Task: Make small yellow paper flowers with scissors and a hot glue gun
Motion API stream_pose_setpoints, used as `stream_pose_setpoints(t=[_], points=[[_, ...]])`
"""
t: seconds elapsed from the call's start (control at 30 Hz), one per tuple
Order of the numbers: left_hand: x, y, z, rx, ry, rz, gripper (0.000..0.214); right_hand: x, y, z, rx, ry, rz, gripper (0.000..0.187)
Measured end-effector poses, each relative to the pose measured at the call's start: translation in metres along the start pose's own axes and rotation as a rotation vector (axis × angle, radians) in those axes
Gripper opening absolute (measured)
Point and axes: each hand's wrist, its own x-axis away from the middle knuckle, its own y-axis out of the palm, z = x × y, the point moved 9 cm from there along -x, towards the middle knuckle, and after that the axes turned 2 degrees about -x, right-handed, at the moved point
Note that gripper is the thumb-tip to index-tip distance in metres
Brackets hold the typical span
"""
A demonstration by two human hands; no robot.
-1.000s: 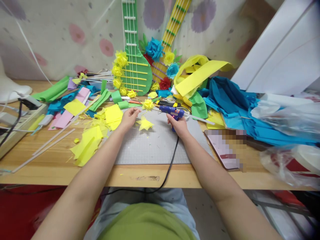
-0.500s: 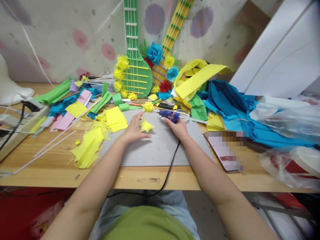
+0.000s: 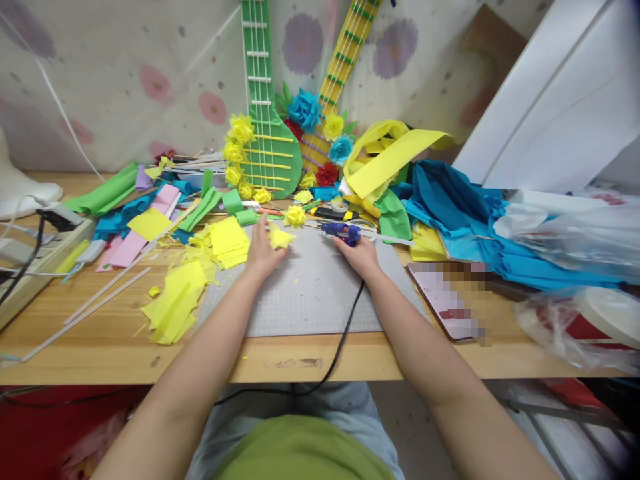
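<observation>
On the grey cutting mat (image 3: 305, 307), my left hand (image 3: 263, 252) has its thumb and fingers apart beside a small yellow crepe paper flower (image 3: 281, 238). The thumb lies close to the flower's near edge; whether it touches is unclear. Just behind sits a fuller yellow paper flower (image 3: 295, 216). My right hand (image 3: 361, 257) is closed around a blue hot glue gun (image 3: 341, 231), its nozzle toward the left and a glue stick jutting out on the right. A black cord (image 3: 345, 340) hangs down from it over the table edge.
A green paper guitar (image 3: 273, 157) with yellow flowers and a yellow guitar (image 3: 345, 63) lean at the wall. Yellow paper sheets (image 3: 229, 241) lie left of the mat. Blue crepe paper (image 3: 450, 193), a phone (image 3: 445, 303) and a power strip (image 3: 50, 257) flank the work area.
The small yellow flower has shifted left and away from me, along with my left hand, whose thumb has come nearer its fingers. My right hand keeps the glue gun in nearly the same place.
</observation>
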Motion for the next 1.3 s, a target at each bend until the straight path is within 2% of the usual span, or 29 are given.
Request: stream_pose_setpoints(t=[0.1, 0.23, 0.47, 0.6, 0.67, 0.73, 0.8, 0.87, 0.93, 1.03, 1.1, 1.17, 1.3], points=[[-0.014, -0.017, -0.02, -0.053, -0.095, 0.132, 0.085, 0.0, -0.002, 0.0, -0.017, -0.001, 0.018, 0.05], [-0.027, -0.02, -0.034, -0.13, -0.161, 0.146, 0.083, 0.002, -0.002, -0.003, -0.026, -0.024, 0.001, 0.047], [-0.037, -0.011, -0.034, -0.168, -0.152, 0.117, 0.087, 0.004, 0.0, -0.008, -0.008, -0.039, -0.034, 0.046], [-0.036, -0.018, -0.027, -0.2, -0.122, 0.13, 0.089, 0.003, 0.004, -0.01, 0.048, -0.036, -0.07, 0.049], [-0.035, -0.029, -0.022, -0.207, -0.098, 0.143, 0.077, 0.002, 0.005, -0.01, 0.081, -0.033, -0.087, 0.051], [-0.037, -0.046, -0.018, -0.213, -0.077, 0.155, 0.053, 0.001, 0.005, -0.01, 0.107, -0.033, -0.088, 0.051], [-0.039, -0.07, -0.016, -0.221, -0.067, 0.164, 0.028, 0.001, 0.003, -0.011, 0.122, -0.048, -0.079, 0.05], [-0.04, -0.098, -0.02, -0.249, -0.103, 0.173, 0.017, 0.002, 0.001, -0.013, 0.131, -0.069, -0.065, 0.05], [-0.037, -0.124, -0.034, -0.3, -0.196, 0.132, 0.019, 0.004, -0.002, -0.015, 0.14, -0.086, -0.057, 0.05], [-0.022, -0.148, -0.059, -0.35, -0.292, -0.054, 0.023, 0.007, -0.006, -0.024, 0.181, -0.133, -0.065, 0.05], [-0.007, -0.156, -0.075, -0.361, -0.29, -0.188, 0.019, 0.009, -0.008, -0.031, 0.23, -0.167, -0.096, 0.049], [0.006, -0.164, -0.092, -0.385, -0.286, -0.258, 0.019, 0.011, -0.011, -0.037, 0.263, -0.208, -0.131, 0.047], [0.018, -0.157, -0.123, -0.43, -0.273, -0.49, 0.03, 0.014, -0.018, -0.041, 0.409, -0.24, -0.173, 0.047]])
